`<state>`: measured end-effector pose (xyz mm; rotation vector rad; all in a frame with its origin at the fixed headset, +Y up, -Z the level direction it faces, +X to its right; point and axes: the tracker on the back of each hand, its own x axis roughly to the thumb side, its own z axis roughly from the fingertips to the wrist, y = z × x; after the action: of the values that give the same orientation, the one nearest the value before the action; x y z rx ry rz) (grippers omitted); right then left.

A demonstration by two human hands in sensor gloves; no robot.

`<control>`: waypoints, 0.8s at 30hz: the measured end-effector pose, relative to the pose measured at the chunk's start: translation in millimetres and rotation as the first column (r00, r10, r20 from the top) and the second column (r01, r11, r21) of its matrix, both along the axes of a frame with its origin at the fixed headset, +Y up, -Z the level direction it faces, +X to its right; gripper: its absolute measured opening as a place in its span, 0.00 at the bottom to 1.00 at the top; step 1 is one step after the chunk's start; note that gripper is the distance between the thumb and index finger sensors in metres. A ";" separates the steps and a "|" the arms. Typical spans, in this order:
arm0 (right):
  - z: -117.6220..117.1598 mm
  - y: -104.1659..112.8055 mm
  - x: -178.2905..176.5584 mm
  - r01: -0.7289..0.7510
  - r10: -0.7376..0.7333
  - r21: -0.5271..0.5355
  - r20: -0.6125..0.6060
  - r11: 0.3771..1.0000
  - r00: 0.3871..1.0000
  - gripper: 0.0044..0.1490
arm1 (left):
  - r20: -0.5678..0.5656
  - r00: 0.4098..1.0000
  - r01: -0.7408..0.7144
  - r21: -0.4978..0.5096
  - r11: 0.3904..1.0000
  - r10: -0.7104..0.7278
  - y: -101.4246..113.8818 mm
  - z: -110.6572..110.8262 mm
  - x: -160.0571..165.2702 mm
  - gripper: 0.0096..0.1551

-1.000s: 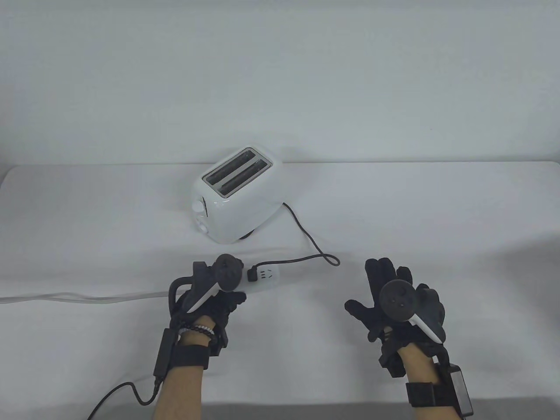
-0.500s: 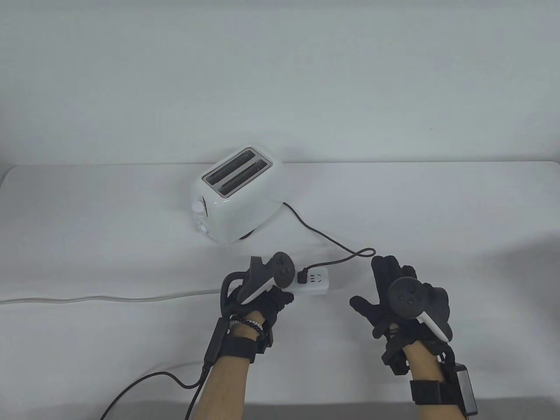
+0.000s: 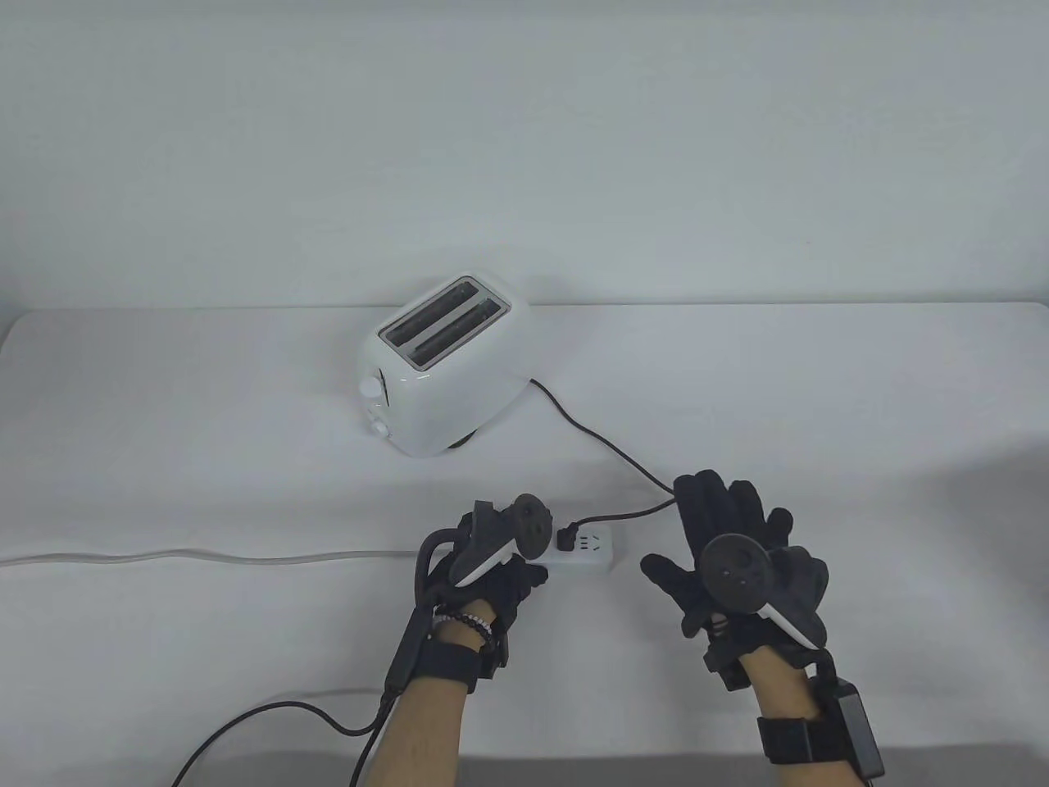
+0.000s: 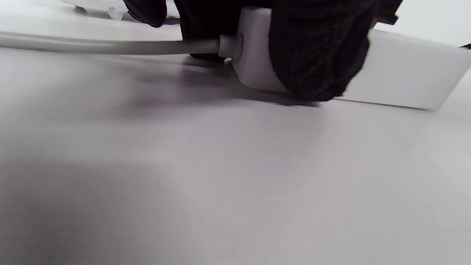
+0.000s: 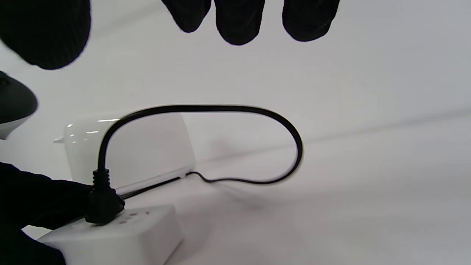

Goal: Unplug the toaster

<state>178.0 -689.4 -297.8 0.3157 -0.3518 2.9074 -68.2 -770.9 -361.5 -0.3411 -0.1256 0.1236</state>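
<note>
Just right of the power strip [image 3: 586, 553], gripped by the left hand [image 3: 492, 574], the right hand [image 3: 721, 549] hovers, fingers [image 5: 239, 22] released; stiff plug [image 3: 565, 539] needs pinching at its body, not its limp cord [image 3: 606, 443].

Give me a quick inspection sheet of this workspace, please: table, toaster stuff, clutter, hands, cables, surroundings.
Surface: white table.
Job's things: white toaster upright; its black plug sits in the white power strip.
Clutter: nothing seen.
Grippers: left hand grips the power strip's cable end; right hand hovers open beside the strip, touching nothing.
Cables: black toaster cord arcs to the plug; white strip cable runs off left.
Surroundings: plain white wall.
</note>
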 end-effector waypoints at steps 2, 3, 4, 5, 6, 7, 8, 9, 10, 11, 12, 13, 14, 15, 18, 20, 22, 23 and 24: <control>-2.4 7.9 -19.4 -0.107 0.109 0.052 -0.035 0.993 0.993 0.56 | -0.003 1.000 -0.002 -0.002 1.000 0.002 -0.7 0.1 -0.6 0.49; -5.1 11.4 -30.1 -0.171 0.175 0.078 -0.045 0.982 0.984 0.54 | -0.007 1.000 -0.003 0.004 1.000 0.003 -1.3 0.8 -0.6 0.49; -10.1 15.0 -44.0 -0.248 0.254 0.093 -0.058 0.964 0.966 0.50 | -0.005 1.000 0.002 0.010 1.000 -0.002 -2.0 1.3 -1.1 0.49; -13.5 16.2 -51.4 -0.289 0.294 0.091 -0.060 0.953 0.954 0.48 | -0.006 1.000 0.000 0.011 1.000 0.000 -2.3 1.4 -1.2 0.49; -19.4 17.1 -62.1 -0.352 0.357 0.085 -0.064 0.932 0.932 0.46 | -0.007 1.000 -0.004 0.010 1.000 0.004 -3.0 1.6 -1.7 0.49; -25.7 17.2 -71.6 -0.416 0.421 0.079 -0.066 0.906 0.904 0.44 | -0.009 1.000 -0.012 0.011 1.000 0.012 -3.8 1.7 -2.7 0.49; -31.0 16.8 -78.8 -0.467 0.471 0.076 -0.065 0.881 0.879 0.42 | -0.009 1.000 -0.018 0.008 1.000 0.018 -4.4 1.5 -3.2 0.49; -35.1 16.0 -83.8 -0.504 0.509 0.074 -0.068 0.860 0.858 0.41 | -0.009 1.000 -0.019 0.006 1.000 0.019 -4.7 1.5 -3.6 0.49; -40.2 14.8 -89.7 -0.540 0.543 0.061 -0.079 0.840 0.836 0.39 | -0.010 1.000 -0.022 0.006 1.000 0.022 -4.8 1.6 -3.9 0.49; -42.8 13.9 -93.1 -0.555 0.558 0.052 -0.083 0.830 0.826 0.36 | -0.010 1.000 -0.023 0.006 1.000 0.023 -4.9 1.6 -4.0 0.49; -45.3 12.9 -96.6 -0.570 0.572 0.050 -0.077 0.820 0.817 0.35 | -0.010 1.000 -0.024 0.005 1.000 0.024 -4.2 1.9 -3.9 0.49; -47.1 12.1 -99.4 -0.580 0.582 0.049 -0.078 0.813 0.810 0.32 | -0.009 1.000 -0.023 0.004 1.000 0.023 -4.1 1.8 -3.8 0.49; -49.2 10.3 -102.7 -0.592 0.593 0.041 -0.082 0.805 0.801 0.31 | -0.008 1.000 -0.024 0.003 1.000 0.024 -3.9 1.8 -3.9 0.49; -50.9 8.5 -106.3 -0.609 0.610 0.037 -0.079 0.793 0.789 0.30 | -0.008 1.000 -0.025 0.002 1.000 0.025 -3.8 1.6 -3.9 0.48; -53.3 1.8 -117.2 -0.645 0.644 0.022 -0.089 0.764 0.760 0.30 | -0.009 1.000 -0.028 0.001 1.000 0.028 -4.0 1.6 -4.0 0.49; -56.4 -2.8 -123.4 -0.656 0.653 0.007 -0.103 0.755 0.750 0.27 | -0.009 1.000 -0.028 0.001 1.000 0.028 -4.0 1.6 -4.0 0.48; -56.9 -2.5 -129.6 -0.632 0.631 0.030 -0.112 0.775 0.768 0.25 | -0.009 1.000 -0.027 0.001 1.000 0.027 -3.9 1.4 -4.0 0.49; -57.1 -1.0 -133.6 -0.609 0.607 0.030 -0.131 0.792 0.784 0.25 | -0.009 1.000 -0.028 0.001 1.000 0.028 -4.1 1.5 -4.2 0.49; -56.7 0.8 -135.9 -0.608 0.606 0.034 -0.136 0.793 0.784 0.25 | -0.010 1.000 -0.030 0.001 1.000 0.030 -4.1 1.5 -4.1 0.49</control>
<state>42.1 -688.6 -354.5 0.7573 -0.2387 3.4845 -72.3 -774.9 -360.1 -0.3382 -0.1211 0.1549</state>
